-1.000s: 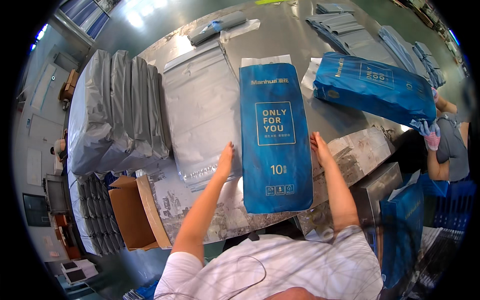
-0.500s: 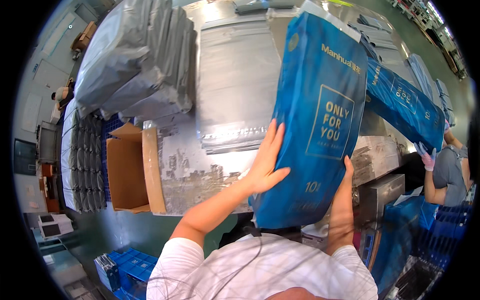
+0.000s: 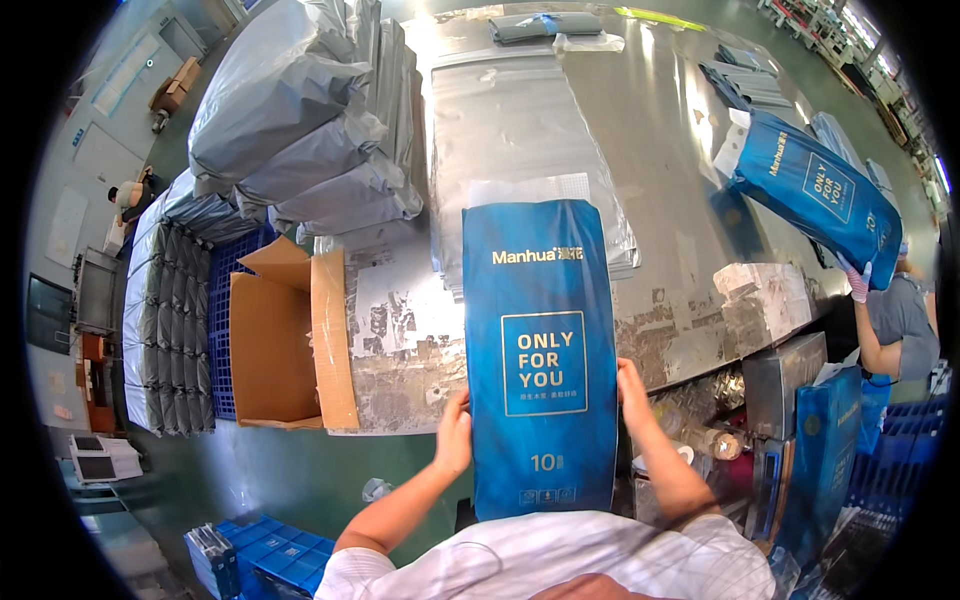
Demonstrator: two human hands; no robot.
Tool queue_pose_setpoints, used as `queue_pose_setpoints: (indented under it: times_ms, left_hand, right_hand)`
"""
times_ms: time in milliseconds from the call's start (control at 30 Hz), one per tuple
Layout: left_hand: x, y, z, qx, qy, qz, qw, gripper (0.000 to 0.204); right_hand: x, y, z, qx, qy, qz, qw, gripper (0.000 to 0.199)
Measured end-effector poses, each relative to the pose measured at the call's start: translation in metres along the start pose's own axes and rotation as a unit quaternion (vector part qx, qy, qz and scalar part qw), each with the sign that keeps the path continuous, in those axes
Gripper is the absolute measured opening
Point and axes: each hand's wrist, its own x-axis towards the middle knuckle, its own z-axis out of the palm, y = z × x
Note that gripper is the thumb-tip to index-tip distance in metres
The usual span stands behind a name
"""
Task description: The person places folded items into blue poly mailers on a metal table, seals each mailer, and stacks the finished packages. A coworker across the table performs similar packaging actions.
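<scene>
A long blue plastic package (image 3: 541,440) with pale lettering and a white strip at its far end is held upright in front of my chest. My left hand (image 3: 455,437) grips its left side, fingers partly hidden behind it. On the opposite side my right hand (image 3: 640,405) presses against the package's edge. Just beyond the package lies a stack of flat silver-grey plastic bags (image 3: 515,120) on the metal table (image 3: 660,180).
Bulky grey wrapped bundles (image 3: 300,110) stand at the back left. An open cardboard box (image 3: 275,340) sits at the table's left edge. On the right a co-worker's gloved hand (image 3: 858,280) holds another blue package (image 3: 815,185). A white block (image 3: 763,300) lies nearby.
Both my hands have brought the blue package left and nearer, turning it from slanted to straight. The co-worker's package has shifted slightly, showing its white end.
</scene>
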Motion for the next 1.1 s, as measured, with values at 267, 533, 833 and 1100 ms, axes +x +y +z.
queue_pose_setpoints:
  times_ms: [267,533,833,1100]
  left_hand:
    - [0.263,0.062,-0.032,0.497,0.067,0.346,0.793,0.031]
    - [0.333,0.044,-0.037,0.658,-0.018,0.208,0.723,0.011]
    - [0.317,0.075,-0.019,0.580,0.120,0.226,0.773,0.010]
    - [0.300,0.103,-0.014,0.383,0.194,0.355,0.830,0.008]
  right_hand:
    - [0.235,-0.111,-0.016,-0.606,0.010,-0.386,0.695,0.024]
    - [0.291,-0.123,0.002,-0.827,-0.116,-0.206,0.509,0.015]
    - [0.307,-0.114,-0.001,-0.776,0.050,-0.261,0.572,0.013]
    - [0.291,-0.133,0.006,-0.671,0.140,-0.328,0.650,0.008]
